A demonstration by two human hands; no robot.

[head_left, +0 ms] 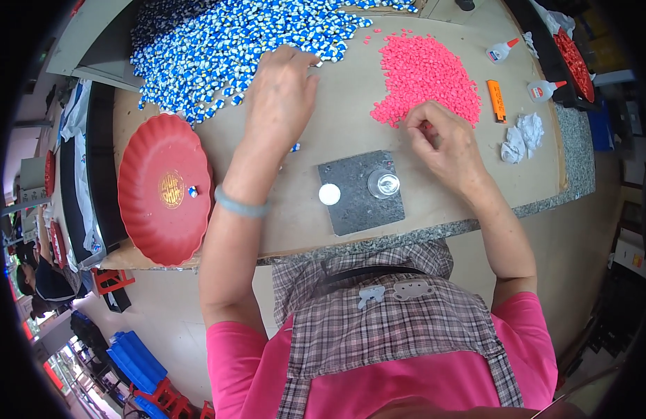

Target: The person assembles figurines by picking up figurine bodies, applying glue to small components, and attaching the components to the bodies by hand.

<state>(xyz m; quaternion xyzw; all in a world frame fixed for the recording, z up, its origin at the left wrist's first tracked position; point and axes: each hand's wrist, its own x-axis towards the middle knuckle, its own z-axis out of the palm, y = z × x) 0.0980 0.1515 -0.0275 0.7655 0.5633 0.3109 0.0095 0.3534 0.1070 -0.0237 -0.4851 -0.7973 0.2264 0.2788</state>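
My left hand (282,91) reaches over the near edge of a large heap of small blue-and-white pieces (197,56). Its thumb and forefinger are apart with nothing visible between them; the other fingertips are hidden. Beside a spread of small pink pieces (427,77), my right hand (448,150) is closed, thumb and forefinger pinched together. Whatever is in that pinch is too small to make out. Between my forearms lies a dark square slab (354,216). A round white piece (329,194) sits on its left part, and a small clear glass vessel (384,184) stands on its right.
On the left, a red scalloped tray (145,202) holds one small blue-and-white piece (193,191). To the right are an orange box (496,101), two red-tipped glue bottles (501,51) and crumpled white tissue (523,137). A speckled stone edge (448,229) borders the table near me.
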